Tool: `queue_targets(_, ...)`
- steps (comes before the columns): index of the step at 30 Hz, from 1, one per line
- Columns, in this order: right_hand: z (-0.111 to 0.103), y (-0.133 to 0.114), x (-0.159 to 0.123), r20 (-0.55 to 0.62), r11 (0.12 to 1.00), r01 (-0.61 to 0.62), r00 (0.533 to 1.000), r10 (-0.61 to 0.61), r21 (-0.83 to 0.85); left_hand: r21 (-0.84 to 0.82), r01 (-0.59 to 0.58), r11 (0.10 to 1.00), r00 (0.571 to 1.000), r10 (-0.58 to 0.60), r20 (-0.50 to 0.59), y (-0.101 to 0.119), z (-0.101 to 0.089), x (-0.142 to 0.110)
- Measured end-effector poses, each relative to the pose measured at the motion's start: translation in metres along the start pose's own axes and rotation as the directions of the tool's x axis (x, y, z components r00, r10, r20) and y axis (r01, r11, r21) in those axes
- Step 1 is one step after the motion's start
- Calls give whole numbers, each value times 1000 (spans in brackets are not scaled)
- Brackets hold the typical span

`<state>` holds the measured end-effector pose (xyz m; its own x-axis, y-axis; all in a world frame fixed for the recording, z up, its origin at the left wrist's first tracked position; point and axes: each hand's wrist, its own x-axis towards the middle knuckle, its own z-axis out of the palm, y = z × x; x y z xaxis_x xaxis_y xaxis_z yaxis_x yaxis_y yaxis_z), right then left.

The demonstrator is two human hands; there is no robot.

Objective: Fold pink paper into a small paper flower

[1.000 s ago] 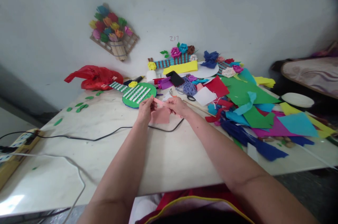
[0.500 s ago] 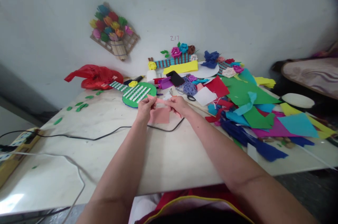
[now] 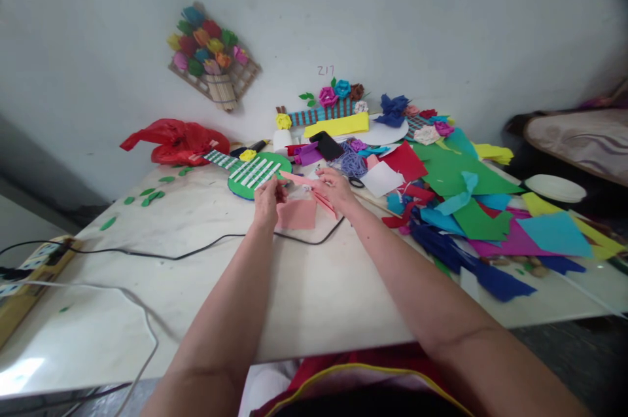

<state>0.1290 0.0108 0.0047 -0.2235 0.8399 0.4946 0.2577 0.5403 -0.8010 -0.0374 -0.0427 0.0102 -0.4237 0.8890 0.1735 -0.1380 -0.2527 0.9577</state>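
A strip of pink paper (image 3: 296, 179) stretches out leftward from my right hand (image 3: 336, 191), whose thumb and fingers pinch it. A longer folded piece of the same pink paper hangs below that hand. My left hand (image 3: 267, 202) is close to the strip's free end, its fingers loosely curled and apart, and I see nothing held in it. Under the hands a pink paper square (image 3: 297, 215) lies flat on the table. Just beyond my left hand is a green guitar-shaped craft piece (image 3: 260, 175) with white stripes and a yellow paper flower (image 3: 247, 155).
Coloured paper sheets (image 3: 461, 171) pile up on the right. Scissors (image 3: 356, 182), purple yarn (image 3: 352, 163) and a black phone (image 3: 326, 145) lie beyond the hands. A black cable (image 3: 181, 258) crosses the table (image 3: 196, 312). A red plastic bag (image 3: 181, 142) sits at the back left.
My left hand has let go of the pink strip's left end and dropped slightly below it. The right hand still grips the paper, its fingers a little more raised.
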Motion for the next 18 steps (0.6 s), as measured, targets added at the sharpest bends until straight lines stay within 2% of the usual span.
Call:
queue_targets(3,-3,3,3,-50,994,-77,996,73,-75,164,-6,986,998,15,-55,-5,-4,5)
queue_targets(5,-4,3,3,-66,979,-131,990,122,-153,382,-28,924,996,58,-67,-9,-5,7)
queue_targets(7,-5,2,2,-69,953,-167,986,155,-253,611,-86,787,989,143,-45,-11,-5,6)
queue_targets(9,-5,0,-1,-73,919,-179,984,164,-352,775,-108,622,985,170,1,-10,-2,3)
queue_targets(11,-5,0,-3,-76,882,-185,983,168,-435,902,-146,406,988,101,114,-6,2,-2)
queue_targets(13,-5,0,-5,-81,844,-195,980,179,-500,957,-203,206,979,11,205,-3,5,-7)
queue_targets(15,-4,1,-6,-83,810,-199,979,184,-552,963,-251,96,966,-40,256,0,7,-10)
queue_targets(18,-4,1,-8,-65,778,-175,983,171,-604,951,-306,41,950,-52,308,1,8,-12)
